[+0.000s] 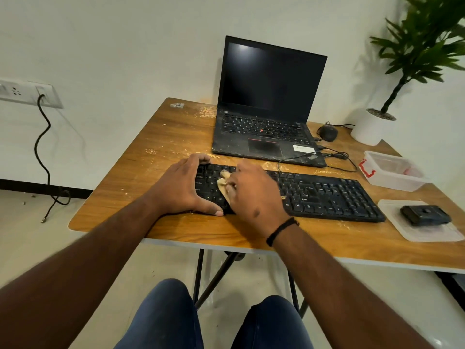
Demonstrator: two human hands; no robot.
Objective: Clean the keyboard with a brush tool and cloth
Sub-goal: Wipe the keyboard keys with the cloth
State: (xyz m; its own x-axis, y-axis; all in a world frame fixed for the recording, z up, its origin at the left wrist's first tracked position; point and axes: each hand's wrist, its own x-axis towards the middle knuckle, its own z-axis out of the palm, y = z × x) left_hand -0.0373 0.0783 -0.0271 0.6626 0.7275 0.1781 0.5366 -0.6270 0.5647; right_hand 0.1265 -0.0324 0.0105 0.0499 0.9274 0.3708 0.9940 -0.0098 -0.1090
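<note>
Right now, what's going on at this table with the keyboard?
A seated person is cleaning a black keyboard on a wooden table. The left hand grips the keyboard's left end to steady it, while the right hand holds a tan cloth against the left-side keys. An open laptop with a dark screen sits behind, and pale dust is scattered over the tabletop.

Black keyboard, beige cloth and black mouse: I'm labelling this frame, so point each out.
Black keyboard (327, 195): head view, keys right of the hands.
Beige cloth (222, 186): head view, fold showing beside the right hand.
Black mouse (327, 133): head view, its top shell.
</note>
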